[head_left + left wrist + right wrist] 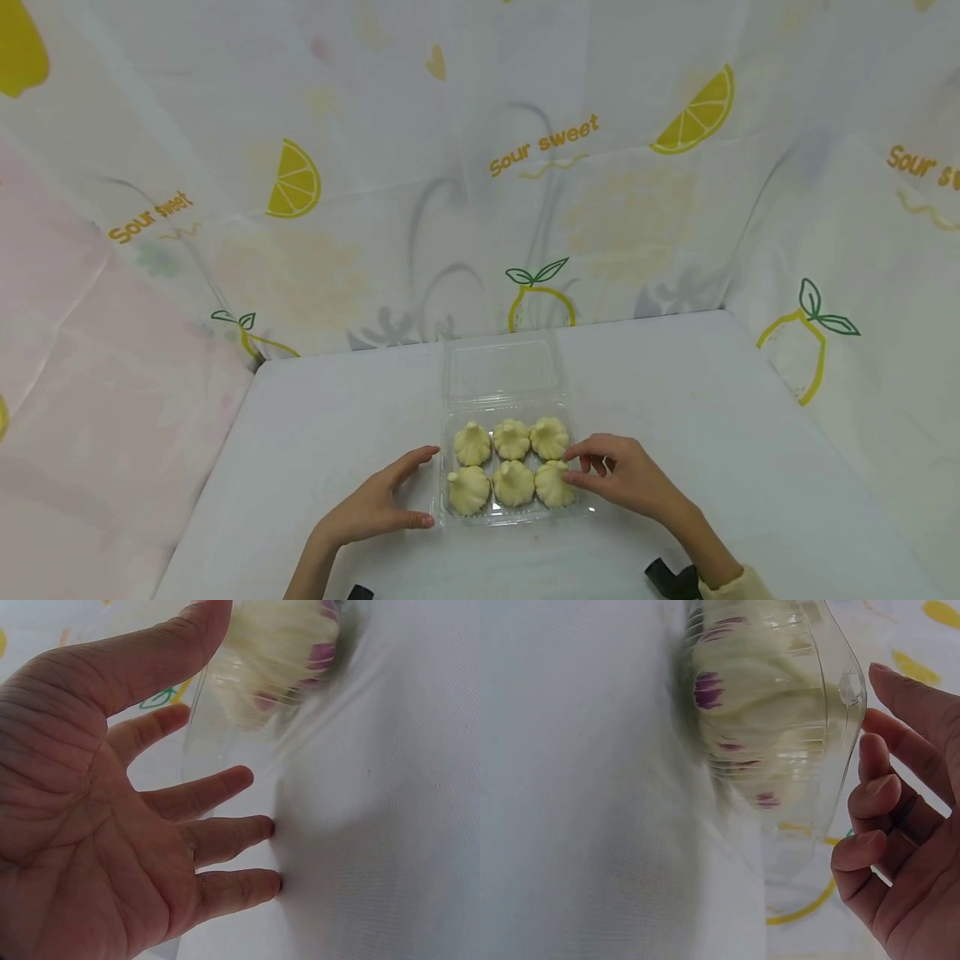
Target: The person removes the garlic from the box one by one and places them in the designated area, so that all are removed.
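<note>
A clear plastic clamshell box (517, 518) lies on the table with its lid folded back. Inside stand several pale garlic bulbs (513, 483) in two rows, stems up. My left hand (378, 500) is beside the box's left side, thumb and fingers spread, holding nothing; the left wrist view shows its palm. At the right rim, my right hand (622, 475) has its thumb and index fingertips by the front right bulb (553, 487). In the right wrist view its other fingers are loosely bent outside the box wall, and purple marks show on the bulbs (757, 712).
The open lid (502, 371) lies flat behind the box. White cloth covers the table (675, 383). A lemon-print curtain (450, 208) hangs around its back and sides. Black wrist gear (672, 579) shows at the right forearm.
</note>
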`<control>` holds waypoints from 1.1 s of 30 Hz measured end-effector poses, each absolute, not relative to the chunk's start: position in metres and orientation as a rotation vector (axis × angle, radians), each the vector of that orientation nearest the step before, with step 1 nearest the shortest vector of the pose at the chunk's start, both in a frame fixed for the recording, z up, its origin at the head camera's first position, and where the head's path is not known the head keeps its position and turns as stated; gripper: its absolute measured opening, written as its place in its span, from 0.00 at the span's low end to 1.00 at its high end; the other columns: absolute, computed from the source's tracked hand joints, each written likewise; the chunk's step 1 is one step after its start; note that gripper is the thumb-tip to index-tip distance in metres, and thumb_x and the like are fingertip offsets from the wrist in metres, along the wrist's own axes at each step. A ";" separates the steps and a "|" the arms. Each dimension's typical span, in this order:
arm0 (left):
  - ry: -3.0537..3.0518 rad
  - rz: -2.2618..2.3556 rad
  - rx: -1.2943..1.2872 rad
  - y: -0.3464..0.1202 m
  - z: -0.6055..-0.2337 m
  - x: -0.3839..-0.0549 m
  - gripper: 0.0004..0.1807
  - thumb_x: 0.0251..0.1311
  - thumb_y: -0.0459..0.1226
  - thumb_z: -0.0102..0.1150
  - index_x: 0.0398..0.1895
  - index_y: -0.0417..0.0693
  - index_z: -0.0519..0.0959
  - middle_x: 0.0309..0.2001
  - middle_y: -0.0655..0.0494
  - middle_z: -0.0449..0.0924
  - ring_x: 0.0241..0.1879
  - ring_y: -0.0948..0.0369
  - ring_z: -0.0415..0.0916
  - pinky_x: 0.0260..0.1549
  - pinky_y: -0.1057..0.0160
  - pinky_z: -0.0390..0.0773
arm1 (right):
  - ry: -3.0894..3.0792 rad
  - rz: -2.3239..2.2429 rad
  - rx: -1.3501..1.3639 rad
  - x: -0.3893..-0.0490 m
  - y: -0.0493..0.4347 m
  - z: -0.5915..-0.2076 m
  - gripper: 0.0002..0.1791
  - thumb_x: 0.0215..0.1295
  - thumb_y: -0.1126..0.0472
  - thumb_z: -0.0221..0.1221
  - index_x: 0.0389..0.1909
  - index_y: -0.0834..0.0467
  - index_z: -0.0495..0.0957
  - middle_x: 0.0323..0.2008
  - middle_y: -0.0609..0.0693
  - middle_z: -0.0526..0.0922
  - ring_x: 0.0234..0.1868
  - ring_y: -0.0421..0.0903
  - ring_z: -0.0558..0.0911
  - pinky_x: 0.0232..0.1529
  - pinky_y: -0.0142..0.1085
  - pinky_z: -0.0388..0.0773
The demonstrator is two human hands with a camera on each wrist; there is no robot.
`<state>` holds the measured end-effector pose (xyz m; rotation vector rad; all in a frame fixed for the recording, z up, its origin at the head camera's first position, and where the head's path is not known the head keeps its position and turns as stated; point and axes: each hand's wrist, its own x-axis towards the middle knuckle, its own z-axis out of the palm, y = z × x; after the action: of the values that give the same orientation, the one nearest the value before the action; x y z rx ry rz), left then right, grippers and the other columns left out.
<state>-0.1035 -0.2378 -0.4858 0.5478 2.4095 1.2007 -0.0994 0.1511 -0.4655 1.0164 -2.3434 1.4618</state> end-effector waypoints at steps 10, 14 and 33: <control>2.401 1.205 0.548 -0.237 -0.486 -0.103 0.49 0.47 0.53 0.76 0.73 0.65 0.60 0.73 0.54 0.59 0.71 0.43 0.56 0.64 0.38 0.58 | -2.368 1.490 1.059 -0.110 0.157 -0.498 0.13 0.53 0.67 0.73 0.39 0.53 0.83 0.25 0.39 0.76 0.23 0.34 0.70 0.20 0.27 0.69; 2.402 1.206 0.554 -0.237 -0.485 -0.103 0.49 0.47 0.53 0.76 0.73 0.66 0.60 0.73 0.55 0.60 0.71 0.43 0.56 0.64 0.38 0.58 | -2.364 1.501 1.102 -0.111 0.157 -0.498 0.12 0.55 0.63 0.72 0.39 0.51 0.83 0.25 0.38 0.76 0.23 0.32 0.69 0.21 0.27 0.69; 2.409 1.190 0.559 -0.237 -0.485 -0.104 0.49 0.48 0.52 0.76 0.73 0.65 0.60 0.73 0.52 0.60 0.70 0.42 0.58 0.63 0.37 0.59 | -2.382 1.591 1.135 -0.111 0.158 -0.494 0.12 0.55 0.64 0.72 0.40 0.53 0.83 0.25 0.40 0.77 0.23 0.32 0.69 0.19 0.27 0.69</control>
<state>-0.1037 -0.2371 -0.4849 0.5588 2.4087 1.1899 -0.1105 0.1581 -0.4944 1.1350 -2.3821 1.5906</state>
